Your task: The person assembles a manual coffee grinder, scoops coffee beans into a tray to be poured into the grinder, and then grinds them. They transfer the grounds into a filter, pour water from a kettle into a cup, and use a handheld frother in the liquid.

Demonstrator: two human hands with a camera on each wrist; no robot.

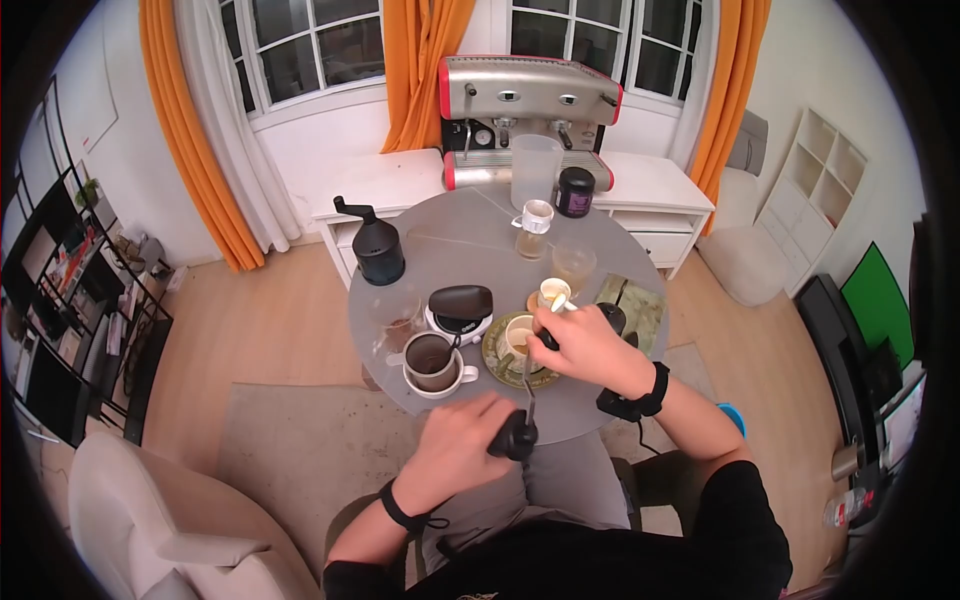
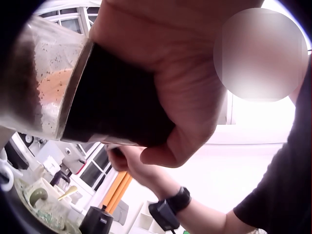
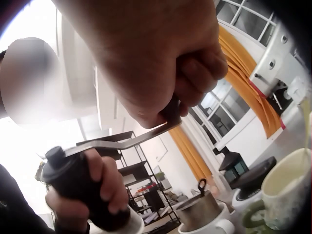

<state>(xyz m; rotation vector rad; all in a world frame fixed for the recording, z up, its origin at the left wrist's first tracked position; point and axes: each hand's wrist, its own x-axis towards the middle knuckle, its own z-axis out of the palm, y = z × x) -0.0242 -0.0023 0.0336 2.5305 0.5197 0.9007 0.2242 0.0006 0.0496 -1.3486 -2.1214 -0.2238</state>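
Note:
My left hand (image 1: 455,450) grips the black body of a hand coffee grinder (image 3: 80,190), held tilted over my lap at the table's near edge. Dark grounds cling inside the clear chamber (image 2: 51,92) at its lower end. The fingers of my right hand (image 1: 600,350) curl round the black knob of the metal crank (image 3: 129,142), which extends from the grinder's top. Beyond the right hand, a patterned cup (image 1: 519,338) stands on a green plate (image 1: 492,366). Left of that, a grey metal cup (image 3: 200,210) sits inside a white mug (image 1: 468,376).
A white scale (image 1: 473,338) bears a black oval dish (image 1: 460,301). A small cup with a spoon (image 1: 553,292), a glass jar (image 1: 533,230), a black jar (image 1: 575,192) and another crank grinder (image 1: 378,250) share the round table (image 1: 450,225). An espresso machine (image 1: 530,90) stands behind.

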